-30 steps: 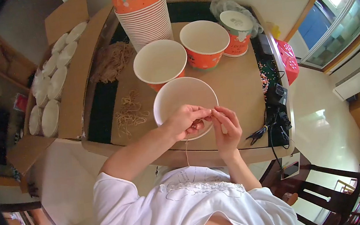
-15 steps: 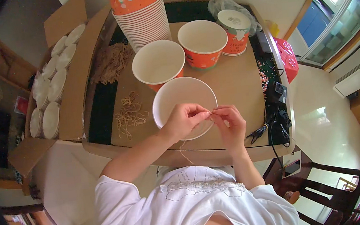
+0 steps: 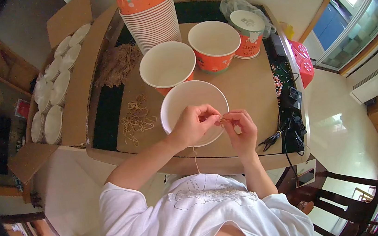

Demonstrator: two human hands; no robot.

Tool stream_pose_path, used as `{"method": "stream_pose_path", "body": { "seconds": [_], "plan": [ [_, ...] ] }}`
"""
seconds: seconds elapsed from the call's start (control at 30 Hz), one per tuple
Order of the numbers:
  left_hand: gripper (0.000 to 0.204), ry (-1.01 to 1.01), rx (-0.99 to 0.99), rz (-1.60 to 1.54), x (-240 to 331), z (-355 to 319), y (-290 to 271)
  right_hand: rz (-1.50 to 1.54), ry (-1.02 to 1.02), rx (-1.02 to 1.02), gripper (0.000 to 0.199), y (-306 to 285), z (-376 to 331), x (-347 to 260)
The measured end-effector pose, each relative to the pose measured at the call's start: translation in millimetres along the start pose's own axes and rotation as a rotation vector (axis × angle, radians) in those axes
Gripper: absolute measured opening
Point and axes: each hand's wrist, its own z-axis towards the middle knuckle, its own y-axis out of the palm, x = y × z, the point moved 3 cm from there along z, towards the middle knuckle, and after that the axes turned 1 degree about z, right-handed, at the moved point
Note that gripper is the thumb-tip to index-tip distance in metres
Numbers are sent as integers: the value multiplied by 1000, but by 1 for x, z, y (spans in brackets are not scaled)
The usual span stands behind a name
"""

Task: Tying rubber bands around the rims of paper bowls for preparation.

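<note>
Just over the rim of the nearest white-lined paper bucket, both hands meet at the fingertips. My left hand is closed in a pinch on a thin beige string, whose loose end dangles below the bucket towards my shirt. Thumb and index finger of my right hand pinch at the same spot, on a bit of the string close to the left fingertips. Whether a knot or some small piece sits between the fingers is too small to tell. A tangle of similar strings lies left of the bucket.
Behind stand two open orange buckets, a tall bucket stack and an upside-down bucket. A brown fibre bundle lies left, beside a carton of white lids. Small beads and black cables lie right.
The hanging string end has swung slightly to the right and hangs straighter. My fingertips have shifted only a little; both hands keep their pinch.
</note>
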Motion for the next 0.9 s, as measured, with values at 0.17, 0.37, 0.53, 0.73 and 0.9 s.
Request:
{"method": "stream_pose_path", "body": {
  "seconds": [0.17,0.37,0.53,0.73,0.9],
  "plan": [
    [6,161,108,30,3,-3,-4,-133,45,-47,11,1,2,-15],
    [6,166,105,107,5,-5,-3,-174,6,-55,11,1,4,-17],
    [7,199,147,116,7,-7,0,-134,-1,-56,10,5,2,-13],
    [7,217,156,121,6,-7,1,-149,-4,-45,8,6,1,-13],
    [6,247,148,214,8,-7,3,-178,-13,-59,8,5,-1,-10]
  ]
}}
